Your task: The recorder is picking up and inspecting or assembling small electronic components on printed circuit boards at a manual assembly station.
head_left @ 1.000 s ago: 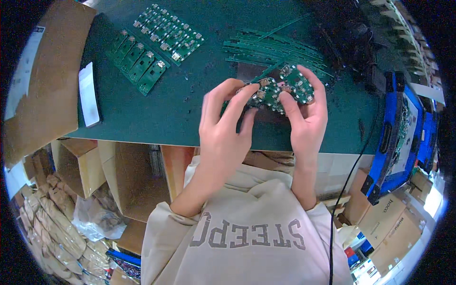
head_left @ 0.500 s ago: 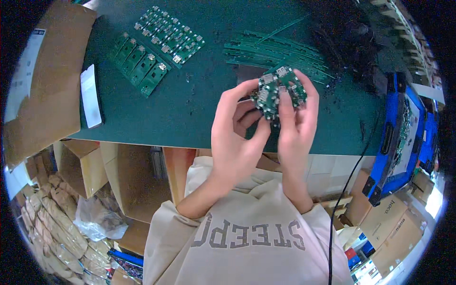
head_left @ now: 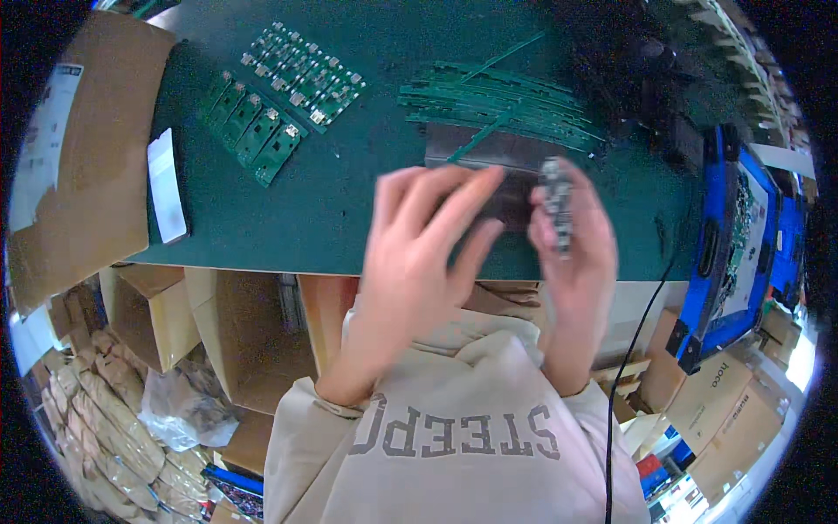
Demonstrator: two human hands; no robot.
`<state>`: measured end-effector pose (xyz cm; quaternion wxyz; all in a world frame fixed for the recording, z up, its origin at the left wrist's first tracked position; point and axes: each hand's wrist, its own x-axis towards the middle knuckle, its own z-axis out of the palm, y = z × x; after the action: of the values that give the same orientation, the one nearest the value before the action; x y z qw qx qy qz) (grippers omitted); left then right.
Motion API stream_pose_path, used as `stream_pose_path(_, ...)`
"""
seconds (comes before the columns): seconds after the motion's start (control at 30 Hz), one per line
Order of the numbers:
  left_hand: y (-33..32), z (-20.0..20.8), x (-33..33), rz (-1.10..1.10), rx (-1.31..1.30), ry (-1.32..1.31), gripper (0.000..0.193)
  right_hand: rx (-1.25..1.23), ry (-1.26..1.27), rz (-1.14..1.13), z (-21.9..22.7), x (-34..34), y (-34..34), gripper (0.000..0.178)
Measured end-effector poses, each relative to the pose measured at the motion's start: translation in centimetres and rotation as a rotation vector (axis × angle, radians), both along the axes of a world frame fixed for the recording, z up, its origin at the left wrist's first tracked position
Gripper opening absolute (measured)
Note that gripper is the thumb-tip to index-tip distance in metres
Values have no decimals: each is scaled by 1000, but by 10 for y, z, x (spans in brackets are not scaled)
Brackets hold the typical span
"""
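Dark block lettering runs upside down across the pale, soft-looking sweatshirt; more print marks the brown cardboard cartons at near right, and a white label, its text too small to read, sits on the large box at left. The right hand grips a clump of small circuit boards, seen edge-on above the right part of the dark flat block. The blurred left hand is empty, thumb and curved fingers parted. Thin, jagged green strips lie beyond; rectangular board panels rest far left on the green tabletop.
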<state>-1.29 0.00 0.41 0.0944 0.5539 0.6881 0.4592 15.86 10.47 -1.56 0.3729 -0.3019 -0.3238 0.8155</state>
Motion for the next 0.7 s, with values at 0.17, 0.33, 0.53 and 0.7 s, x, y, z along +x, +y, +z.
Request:
stream_pose_path(0.17, 18, -14, -19, 140, -128, 208, 29, 334, -244, -493, 51, 99, 58, 39)
stream_pose_path(0.33, 37, -14, -33, 52, -128, 195, 17, 503, -384, -1113, 60, 178, 64, 34)
stream_pose_path(0.53, 74, -8, -29, 12, -94, 263, 16, 521, -326, -1510, 56, 229, 65, 29)
stream_pose_path(0.7, 73, -7, -35, 76, -85, 238, 18, 999, -2278, -951, 40, 288, 99, 22)
